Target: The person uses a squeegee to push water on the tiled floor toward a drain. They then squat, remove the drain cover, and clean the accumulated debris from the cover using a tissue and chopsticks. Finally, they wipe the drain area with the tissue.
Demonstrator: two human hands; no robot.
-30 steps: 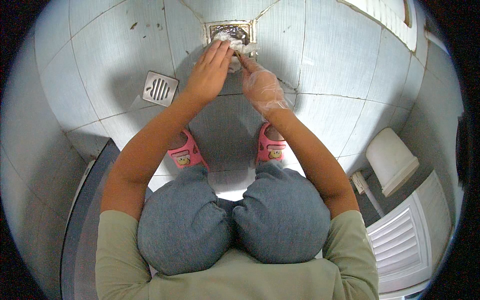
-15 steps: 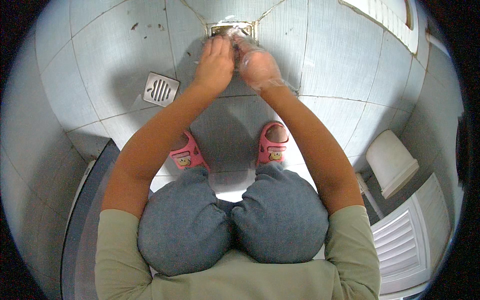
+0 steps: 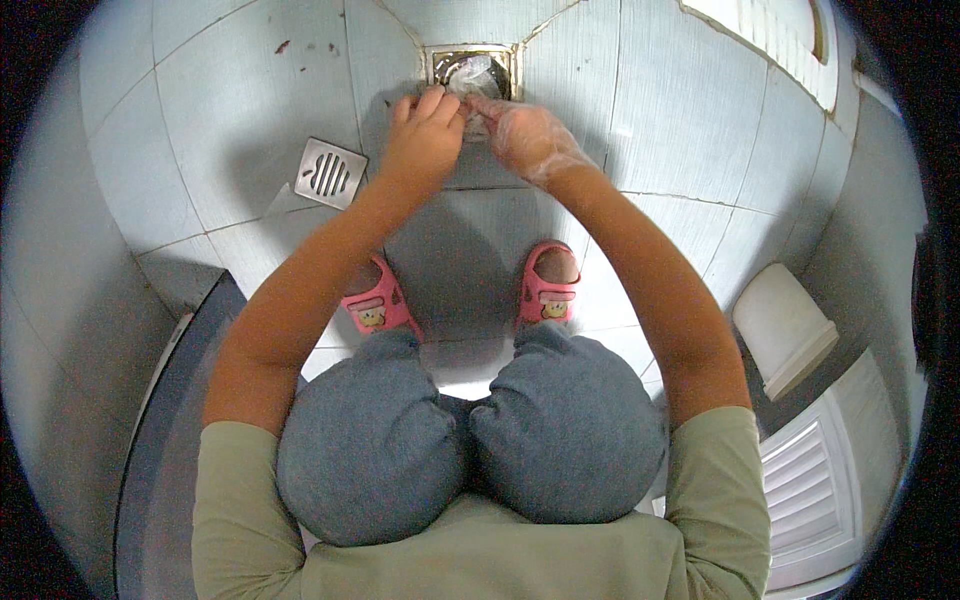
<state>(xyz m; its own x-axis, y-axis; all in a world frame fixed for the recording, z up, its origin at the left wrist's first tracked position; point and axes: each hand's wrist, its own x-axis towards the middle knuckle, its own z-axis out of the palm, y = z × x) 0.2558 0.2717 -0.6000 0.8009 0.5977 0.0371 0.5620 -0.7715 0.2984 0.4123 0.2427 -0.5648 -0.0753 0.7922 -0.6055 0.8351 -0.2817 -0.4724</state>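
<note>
Pale grey floor tiles [image 3: 250, 130] fill the view, and at the far middle a square floor drain [image 3: 478, 70] sits open, its metal frame showing round a dark hole with something whitish and crumpled inside, too small to tell what. A second ago both hands lay flatter over that opening; half a second ago they had drawn together above it; now they have pulled a little nearer to the person, so more of the drain frame shows beyond the fingertips. The left hand [image 3: 425, 135], bare, is curled with its fingers bent down at the near left edge of the drain. The right hand [image 3: 525, 135], in a thin clear plastic glove, is also bent, its fingers meeting the left hand's at the near edge of the opening. Between them sits a small pale bit, apparently pinched, though I cannot tell for sure whether either hand truly grips it. As a judgement, the work at the drain looks to have shifted from pressing on it to picking something out of it.

Left of the hands, well apart from the open drain, a loose square slotted drain cover [image 3: 330, 172] lies on the tiles. Near the person, two pink sandals [image 3: 460, 300] stand side by side, and a white bin [image 3: 785, 325] stands at the right.
</note>
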